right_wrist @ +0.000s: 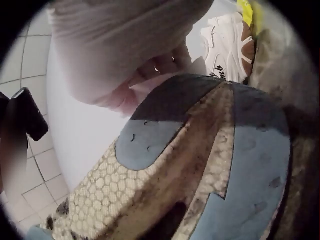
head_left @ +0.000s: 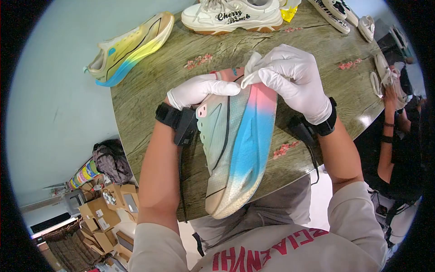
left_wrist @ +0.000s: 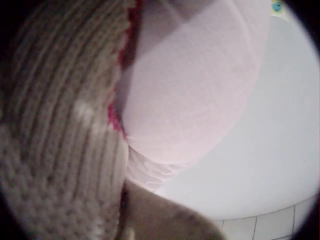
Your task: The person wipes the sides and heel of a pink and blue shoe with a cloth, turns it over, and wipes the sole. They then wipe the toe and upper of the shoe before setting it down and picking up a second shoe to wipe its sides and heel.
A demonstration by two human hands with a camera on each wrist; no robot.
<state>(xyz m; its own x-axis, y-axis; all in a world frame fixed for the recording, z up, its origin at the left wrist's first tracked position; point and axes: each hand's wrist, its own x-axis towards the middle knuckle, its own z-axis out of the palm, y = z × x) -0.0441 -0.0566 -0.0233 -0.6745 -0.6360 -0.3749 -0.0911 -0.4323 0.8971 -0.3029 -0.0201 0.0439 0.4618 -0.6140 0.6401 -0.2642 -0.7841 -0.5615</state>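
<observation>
A running shoe (head_left: 230, 136) with a pale green knit upper and a pink, blue and cream midsole is held on its side, toe toward the person. My white-gloved left hand (head_left: 197, 90) grips it at the collar, thumb laid along its side near the heel. At the heel, my gloved right hand (head_left: 294, 79) pinches a thin white wipe (head_left: 250, 72) against the pink end of the midsole. The right wrist view shows the worn blue-grey and cream outsole (right_wrist: 250, 150). Close up in the left wrist view are the ribbed knit (left_wrist: 65, 110) and the glove (left_wrist: 190, 85).
A yellow and blue running shoe (head_left: 131, 50) lies at the table's left edge. White chunky sneakers (head_left: 233, 16) stand at the back, beside a yellow packet (head_left: 288, 13). More shoes (head_left: 335, 13) lie at the far right, where another person's arm (head_left: 387, 136) shows. Cardboard boxes (head_left: 102, 215) are at lower left.
</observation>
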